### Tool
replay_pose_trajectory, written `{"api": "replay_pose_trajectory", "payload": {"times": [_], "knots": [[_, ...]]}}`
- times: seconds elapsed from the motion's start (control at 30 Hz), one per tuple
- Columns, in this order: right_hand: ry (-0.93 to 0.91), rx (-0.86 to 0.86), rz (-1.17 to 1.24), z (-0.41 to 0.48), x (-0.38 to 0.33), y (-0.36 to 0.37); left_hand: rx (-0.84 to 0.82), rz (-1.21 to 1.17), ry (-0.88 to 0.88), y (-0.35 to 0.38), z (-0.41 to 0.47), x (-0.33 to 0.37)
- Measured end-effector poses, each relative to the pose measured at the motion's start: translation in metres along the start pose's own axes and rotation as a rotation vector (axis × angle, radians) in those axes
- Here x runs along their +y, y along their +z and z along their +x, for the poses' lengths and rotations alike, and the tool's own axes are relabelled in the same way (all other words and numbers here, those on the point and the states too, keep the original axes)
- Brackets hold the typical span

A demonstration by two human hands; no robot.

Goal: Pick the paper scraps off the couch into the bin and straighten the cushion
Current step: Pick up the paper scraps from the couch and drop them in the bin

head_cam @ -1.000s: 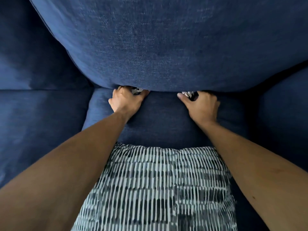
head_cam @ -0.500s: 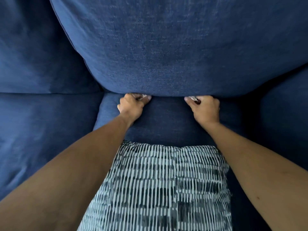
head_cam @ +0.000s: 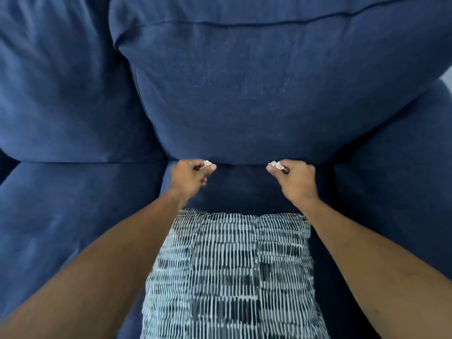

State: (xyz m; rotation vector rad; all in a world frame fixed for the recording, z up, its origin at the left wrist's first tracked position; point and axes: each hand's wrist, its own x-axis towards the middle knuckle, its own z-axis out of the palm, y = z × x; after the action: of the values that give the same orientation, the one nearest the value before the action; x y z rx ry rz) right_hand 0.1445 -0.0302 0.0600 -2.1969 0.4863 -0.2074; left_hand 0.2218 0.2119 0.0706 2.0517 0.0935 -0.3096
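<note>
Both my hands reach to the crease where the blue back cushion meets the couch seat. My left hand is closed around a crumpled white paper scrap that peeks out above the thumb. Fingers of my right hand are shut on another white paper scrap. A black-and-white striped cushion lies flat on the seat between my forearms, close to me. The bin is out of view.
A second blue back cushion and seat cushion lie to the left. The couch's padded arm rises at the right. A sliver of pale wall shows at the far right edge.
My hands have drawn slightly back from under the back cushion, fists closed, and the scraps now show more clearly. The view has tilted up, showing the back cushion's top seam.
</note>
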Motion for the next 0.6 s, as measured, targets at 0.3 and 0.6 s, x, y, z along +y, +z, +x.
{"api": "replay_pose_trajectory", "payload": {"times": [0.3, 0.6], "knots": [[-0.062, 0.083, 0.005, -0.046, -0.069, -0.039, -0.039, -0.048, 0.068, -0.066, -0.054, 0.044], [-0.090, 0.128, 0.008, -0.096, -0.130, -0.062, -0.082, -0.032, 0.194, -0.119, -0.098, 0.075]]}}
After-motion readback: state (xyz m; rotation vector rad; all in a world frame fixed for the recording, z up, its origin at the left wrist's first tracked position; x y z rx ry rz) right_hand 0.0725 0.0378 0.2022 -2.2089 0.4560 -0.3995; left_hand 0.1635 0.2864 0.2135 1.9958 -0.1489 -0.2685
